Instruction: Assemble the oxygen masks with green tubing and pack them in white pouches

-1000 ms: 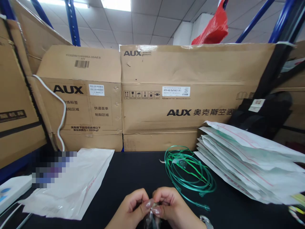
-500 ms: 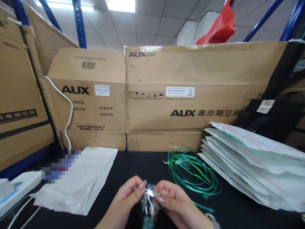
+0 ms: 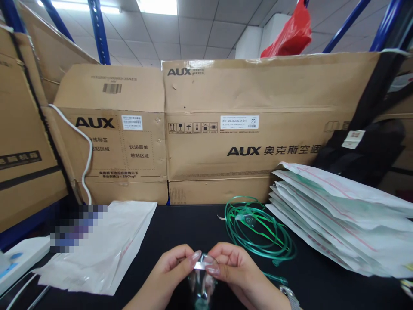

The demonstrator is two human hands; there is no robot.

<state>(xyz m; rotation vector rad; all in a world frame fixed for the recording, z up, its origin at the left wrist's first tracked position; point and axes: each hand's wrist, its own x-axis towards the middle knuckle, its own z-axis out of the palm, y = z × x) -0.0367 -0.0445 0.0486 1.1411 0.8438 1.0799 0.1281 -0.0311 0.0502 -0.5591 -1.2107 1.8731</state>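
Observation:
Low in the middle of the head view, my two hands hold a clear plastic oxygen mask (image 3: 202, 286) with a shiny metal nose strip (image 3: 200, 265) across its upper end. My left hand (image 3: 176, 265) pinches the strip's left end between thumb and fingers. On the other end, my right hand (image 3: 230, 269) grips with its thumb pressed on top. The mask's green lower end is cut off by the bottom edge. Beyond my right hand, coiled green tubing (image 3: 260, 247) lies on the black table, with bright green strap and a clear round piece among its loops.
To the left lies a flat white package (image 3: 97, 258), beside a white power strip (image 3: 29, 254). A stack of white pouches (image 3: 335, 224) stands at the right. Large cardboard panels (image 3: 206, 159) wall off the back. A white cable (image 3: 88, 150) hangs at the left.
My left thumb has moved in onto the metal strip, and both thumbs now press it flat from above. The whole view has shifted slightly.

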